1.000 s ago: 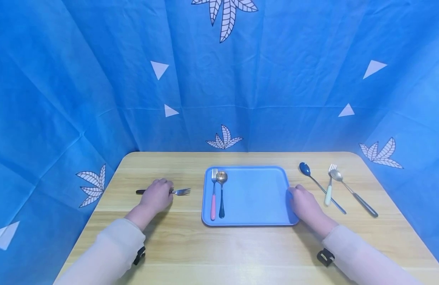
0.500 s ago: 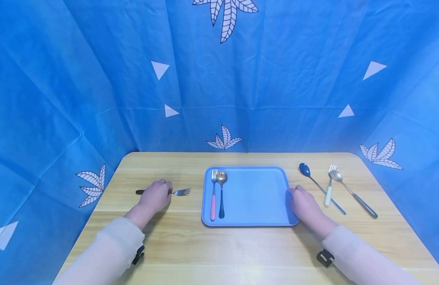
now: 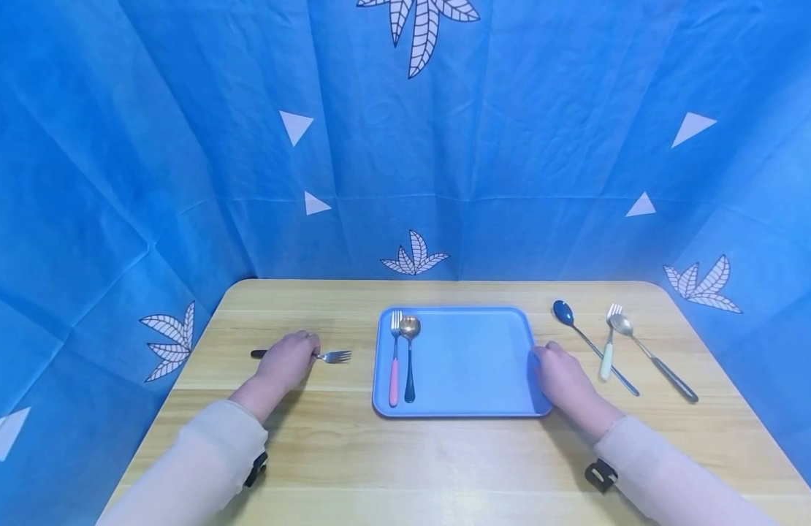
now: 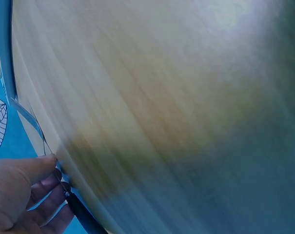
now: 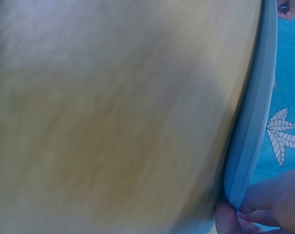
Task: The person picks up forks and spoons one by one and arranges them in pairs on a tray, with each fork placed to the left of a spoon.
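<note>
My left hand (image 3: 288, 363) pinches a black-handled fork (image 3: 335, 356) by its neck, left of the tray. In the left wrist view, thumb and fingers meet on the metal neck, with the black handle (image 4: 84, 213) running down below them. The right hand (image 3: 566, 378) grips the right rim of a blue rectangular tray (image 3: 471, 365), and the right wrist view has the thumb and fingers at the tray's corner (image 5: 235, 192). Side by side at the tray's left lie a pink-handled fork (image 3: 394, 365) and a spoon with a dark handle (image 3: 409, 361).
Right of the tray, a dark blue spoon (image 3: 563, 313), a fork with a pale green handle (image 3: 606, 359) and a grey-handled spoon (image 3: 668, 375) lie crossing or touching. The wooden table (image 3: 412, 467) has rounded far corners. A blue patterned cloth (image 3: 405, 146) hangs behind it.
The tined end of the fork in my left hand has turned very slightly toward the near edge. Tray, right hand and other cutlery stay put.
</note>
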Demonstrator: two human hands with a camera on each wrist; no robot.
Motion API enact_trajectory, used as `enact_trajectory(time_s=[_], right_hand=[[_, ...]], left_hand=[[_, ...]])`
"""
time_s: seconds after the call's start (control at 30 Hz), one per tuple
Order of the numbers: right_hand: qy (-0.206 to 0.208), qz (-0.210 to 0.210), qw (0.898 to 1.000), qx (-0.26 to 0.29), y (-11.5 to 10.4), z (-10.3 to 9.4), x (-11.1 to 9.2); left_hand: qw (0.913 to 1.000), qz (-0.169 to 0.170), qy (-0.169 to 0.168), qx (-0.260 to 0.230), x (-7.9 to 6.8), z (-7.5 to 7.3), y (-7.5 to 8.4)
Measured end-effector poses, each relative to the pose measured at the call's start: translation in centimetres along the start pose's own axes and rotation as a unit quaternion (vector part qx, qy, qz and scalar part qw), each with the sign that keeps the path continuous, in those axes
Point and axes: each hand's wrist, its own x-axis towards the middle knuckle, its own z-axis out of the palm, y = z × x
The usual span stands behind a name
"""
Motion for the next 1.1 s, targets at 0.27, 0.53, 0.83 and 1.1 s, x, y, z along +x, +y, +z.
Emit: enact_trajectory(time_s=[0.27,0.53,0.83,1.1], right_hand=[[0.000,-0.001,1.000,-0.001,-0.1,-0.2,-0.1],[0.005,-0.005,1.000,-0.002,0.0,-0.2,-0.1],[0.009,-0.012,1.000,-0.002,0.1,0.1,0.1],[0.006,-0.010,1.000,-0.005,0.0,0.0,0.0]], left_hand=[[1.0000,0.004,-0.003,0.001,0.0,0.0,0.1],[0.9996,0.026,-0.003,0.007,-0.1,0.1,0.4],[0.9995,0.032,-0.002,0.004,-0.5,0.1,0.7],[0.9993,0.037,-0.008,0.003,-0.4,0.1,1.0]])
